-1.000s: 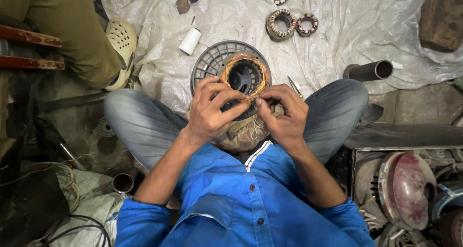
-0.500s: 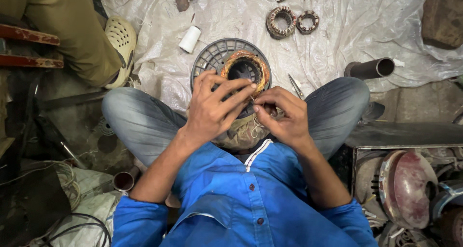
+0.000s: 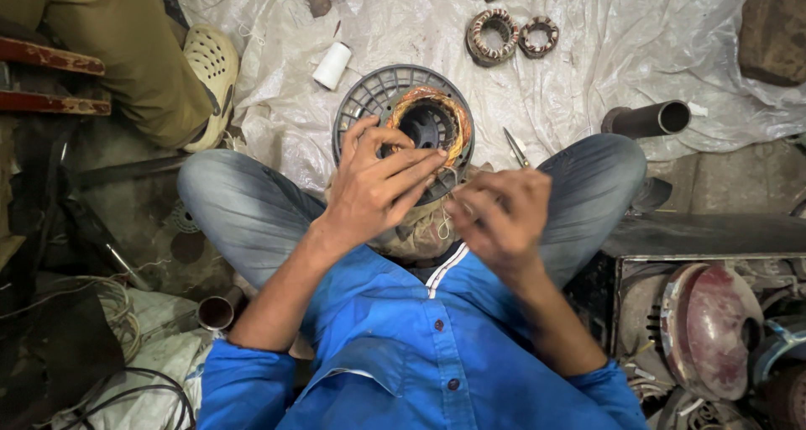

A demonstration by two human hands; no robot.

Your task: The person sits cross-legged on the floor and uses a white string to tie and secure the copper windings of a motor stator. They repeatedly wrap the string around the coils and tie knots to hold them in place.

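A white plastic sheet (image 3: 588,52) covers the floor across the upper half of the frame. At centre, between the seated person's knees, a grey ribbed fan cover (image 3: 363,102) holds a copper-wound stator (image 3: 430,121). The left hand (image 3: 374,186) lies over the stator's lower left edge, fingers spread and resting on the winding. The right hand (image 3: 499,220), just right of centre, is blurred, fingers curled; whether it pinches anything cannot be told. Two smaller wound stators (image 3: 510,35) lie at upper centre, a white spool (image 3: 332,65) at upper left.

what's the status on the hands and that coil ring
Left hand fingers on the copper-wound stator. Right hand pinched beside it, blurred. Grey fan guard underneath. Nothing blocking.
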